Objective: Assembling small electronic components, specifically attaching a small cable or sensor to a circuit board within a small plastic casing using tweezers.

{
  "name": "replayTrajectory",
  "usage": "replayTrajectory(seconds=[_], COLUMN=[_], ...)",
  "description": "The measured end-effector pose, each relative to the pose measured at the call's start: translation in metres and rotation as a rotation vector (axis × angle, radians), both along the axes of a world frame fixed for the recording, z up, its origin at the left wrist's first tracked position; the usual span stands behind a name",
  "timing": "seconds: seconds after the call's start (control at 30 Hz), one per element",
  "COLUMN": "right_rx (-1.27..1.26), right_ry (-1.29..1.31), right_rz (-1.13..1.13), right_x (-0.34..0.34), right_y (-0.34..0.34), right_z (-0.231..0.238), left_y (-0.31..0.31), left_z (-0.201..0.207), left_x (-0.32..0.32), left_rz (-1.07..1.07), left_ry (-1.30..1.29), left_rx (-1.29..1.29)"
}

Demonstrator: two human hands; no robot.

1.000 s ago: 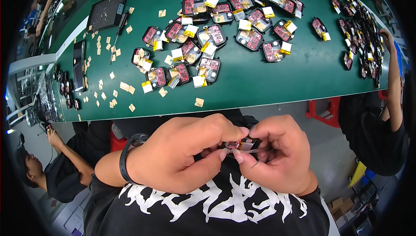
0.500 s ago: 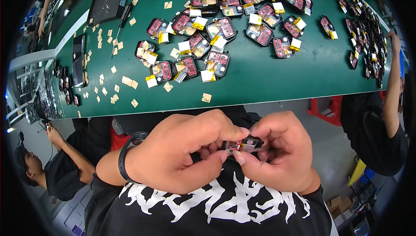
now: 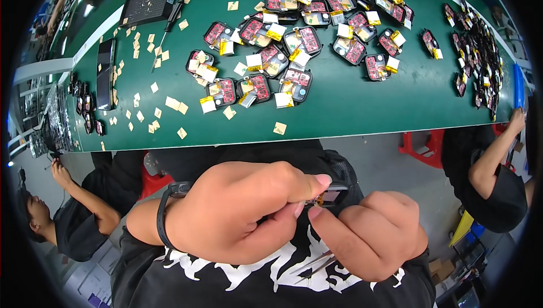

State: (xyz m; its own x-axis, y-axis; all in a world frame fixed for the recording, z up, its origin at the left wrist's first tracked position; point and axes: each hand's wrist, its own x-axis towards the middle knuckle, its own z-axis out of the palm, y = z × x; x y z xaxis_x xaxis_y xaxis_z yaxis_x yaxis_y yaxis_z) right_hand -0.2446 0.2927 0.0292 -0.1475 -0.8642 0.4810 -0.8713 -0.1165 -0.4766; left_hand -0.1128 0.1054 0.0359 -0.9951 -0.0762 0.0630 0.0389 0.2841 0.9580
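Observation:
In front of my chest, my left hand (image 3: 243,209) is closed, pinching a small black device housing (image 3: 338,195) between thumb and index finger. Part of the housing's inside shows, with a bit of gold-coloured tape near my fingertips; the rest is hidden behind my hand. My right hand (image 3: 376,231) is curled, its thumb tip close to the housing's near edge; whether they touch I cannot tell. From under its fingers stick out the thin metal prongs of a pair of tweezers (image 3: 311,265), pointing down and to the left over my shirt.
On the green table (image 3: 362,107) lie several open black housings (image 3: 254,86) with red boards and batteries. A dark heap of units (image 3: 478,59) lies at right. Farther left are a black tray (image 3: 151,0), a screwdriver (image 3: 171,18), a phone (image 3: 105,75) and scattered square stickers (image 3: 181,133). People sit at both sides.
My right hand has shifted down and right, off most of the housing, and the tweezers have come into sight. The housing now sits tilted, its board more covered. The person at right has lowered an arm.

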Motion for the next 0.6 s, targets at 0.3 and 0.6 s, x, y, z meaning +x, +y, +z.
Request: replayTrajectory(seconds=[0.3, 0.6], right_rx=[-0.077, 0.000], right_ry=[0.083, 0.101], right_rz=[0.031, 0.005], right_x=[0.005, 0.009], right_y=[-0.014, -0.022], right_z=[-0.012, -0.011], left_y=[0.006, 0.001], left_z=[-0.008, -0.011], left_x=[0.003, 0.009], left_rz=[0.092, 0.104], left_ry=[0.212, 0.138], left_rx=[-0.080, -0.055])
